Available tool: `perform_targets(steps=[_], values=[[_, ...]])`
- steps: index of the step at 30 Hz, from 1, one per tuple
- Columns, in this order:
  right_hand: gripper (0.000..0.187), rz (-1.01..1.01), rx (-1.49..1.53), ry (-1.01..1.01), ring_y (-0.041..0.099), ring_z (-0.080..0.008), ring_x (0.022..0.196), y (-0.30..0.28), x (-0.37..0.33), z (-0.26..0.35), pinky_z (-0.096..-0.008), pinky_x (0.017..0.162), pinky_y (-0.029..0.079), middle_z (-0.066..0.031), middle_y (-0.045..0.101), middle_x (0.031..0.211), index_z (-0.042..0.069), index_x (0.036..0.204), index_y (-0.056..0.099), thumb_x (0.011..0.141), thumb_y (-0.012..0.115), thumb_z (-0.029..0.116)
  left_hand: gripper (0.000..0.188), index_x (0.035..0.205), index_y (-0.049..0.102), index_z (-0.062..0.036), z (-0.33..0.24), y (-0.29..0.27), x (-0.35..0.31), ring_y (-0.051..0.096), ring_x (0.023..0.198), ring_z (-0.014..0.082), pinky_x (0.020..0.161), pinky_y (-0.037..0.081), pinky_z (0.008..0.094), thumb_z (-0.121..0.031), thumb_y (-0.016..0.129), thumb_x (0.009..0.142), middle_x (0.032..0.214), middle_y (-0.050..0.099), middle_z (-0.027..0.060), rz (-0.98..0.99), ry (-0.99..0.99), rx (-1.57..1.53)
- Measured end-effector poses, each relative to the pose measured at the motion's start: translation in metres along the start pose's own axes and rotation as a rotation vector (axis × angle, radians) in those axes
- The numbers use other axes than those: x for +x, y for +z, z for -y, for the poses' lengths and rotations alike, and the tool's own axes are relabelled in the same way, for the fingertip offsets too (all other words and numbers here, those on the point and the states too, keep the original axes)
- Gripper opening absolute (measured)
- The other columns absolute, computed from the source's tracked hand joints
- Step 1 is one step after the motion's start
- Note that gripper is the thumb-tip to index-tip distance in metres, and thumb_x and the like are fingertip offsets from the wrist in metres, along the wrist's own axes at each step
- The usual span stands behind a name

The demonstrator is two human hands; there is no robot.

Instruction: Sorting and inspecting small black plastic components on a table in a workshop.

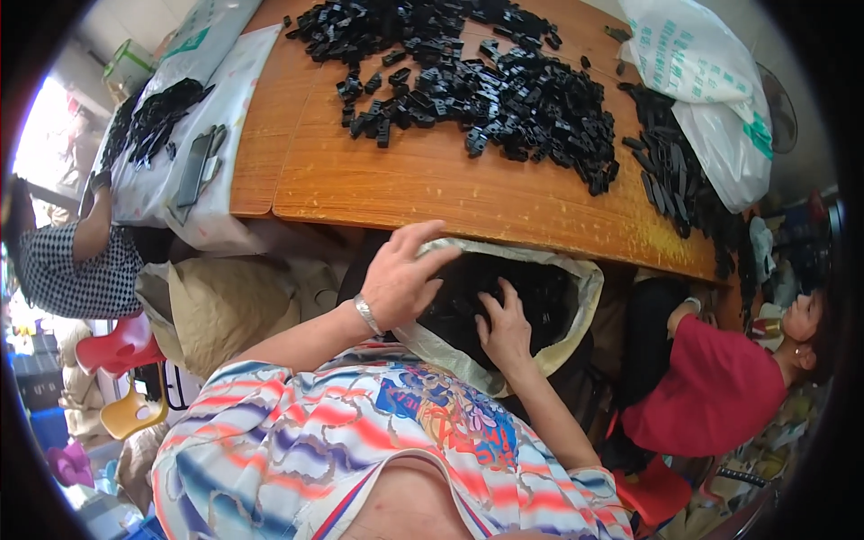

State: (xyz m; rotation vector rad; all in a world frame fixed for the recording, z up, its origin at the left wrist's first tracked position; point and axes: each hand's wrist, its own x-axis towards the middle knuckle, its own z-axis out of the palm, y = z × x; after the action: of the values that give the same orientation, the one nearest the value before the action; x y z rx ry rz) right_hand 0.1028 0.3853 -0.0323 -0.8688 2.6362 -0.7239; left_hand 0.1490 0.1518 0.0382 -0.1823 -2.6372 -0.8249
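Observation:
Below the table's front edge, a white woven sack (580, 337) stands with its mouth rolled back. Dark inside, it holds black plastic parts (544, 292) whose single shapes are hard to make out. My left hand (403, 277), a metal bracelet at its wrist, hovers over the left rim with fingers spread and nothing seen in them. My right hand (506, 328) reaches into the sack's mouth, its fingers apart, close over the black parts. On the wooden table (405, 193) in front lies a large heap of small black plastic pieces (504, 103).
Longer black parts (661, 171) and a white plastic bag (711, 81) lie at the table's right. A person in a red shirt (711, 391) sits there. Leftward are a phone (193, 169), a brown sack (229, 301) and a person in a checked shirt (76, 265).

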Motion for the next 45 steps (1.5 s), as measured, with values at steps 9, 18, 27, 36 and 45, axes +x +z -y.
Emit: perform_targets(steps=[9,18,27,36,45], values=[[0.056,-0.115,-0.162,-0.022,0.055,-0.0438,0.105,-0.01,0.061,-0.012,-0.0512,0.082,0.049,-0.0228,0.049,0.118,0.004,0.126,0.052,0.075,0.074,0.01,0.026,0.102,0.067,-0.0089,0.03,-0.002,0.023,0.06,0.1,0.0304,0.089,0.046,0.0395,-0.01,0.069,0.075,0.102,0.065,0.0109,0.057,0.036,-0.058],[0.007,-0.396,-0.028,-0.364,0.064,-0.0354,0.079,-0.076,0.104,0.023,-0.0418,0.066,0.052,-0.0132,0.064,0.087,0.005,0.09,0.066,0.085,0.064,0.007,0.028,0.104,0.061,-0.0037,0.133,-0.016,0.09,0.06,0.095,0.0332,0.08,0.05,0.0408,-0.018,0.071,0.082,0.1,0.062,0.0153,-0.349,-0.293,0.287],[0.024,-0.394,-0.272,-0.478,0.065,-0.0349,0.082,-0.08,0.233,0.02,-0.0439,0.071,0.053,-0.0111,0.059,0.105,0.008,0.102,0.064,0.079,0.064,-0.001,0.014,0.095,0.062,-0.0044,0.142,0.007,0.102,0.062,0.09,0.0331,0.08,0.051,0.0404,-0.007,0.065,0.081,0.092,0.065,0.0149,-0.38,-0.284,0.192],[0.013,-0.224,-0.29,-0.418,0.063,-0.0385,0.081,-0.083,0.216,0.023,-0.0458,0.068,0.052,-0.0123,0.059,0.094,0.006,0.09,0.056,0.081,0.066,0.004,0.016,0.094,0.067,-0.0029,0.106,0.015,0.088,0.063,0.086,0.0324,0.077,0.05,0.0395,-0.015,0.062,0.085,0.091,0.063,0.0143,-0.159,-0.283,-0.021],[0.017,-0.26,-0.159,-0.358,0.065,-0.0379,0.082,-0.074,0.212,0.048,-0.0452,0.071,0.054,-0.0145,0.062,0.098,0.008,0.1,0.064,0.084,0.067,0.011,0.032,0.103,0.064,-0.0053,0.089,0.014,0.075,0.055,0.1,0.033,0.086,0.049,0.0402,-0.014,0.076,0.075,0.102,0.058,0.0129,-0.102,-0.147,-0.017]])
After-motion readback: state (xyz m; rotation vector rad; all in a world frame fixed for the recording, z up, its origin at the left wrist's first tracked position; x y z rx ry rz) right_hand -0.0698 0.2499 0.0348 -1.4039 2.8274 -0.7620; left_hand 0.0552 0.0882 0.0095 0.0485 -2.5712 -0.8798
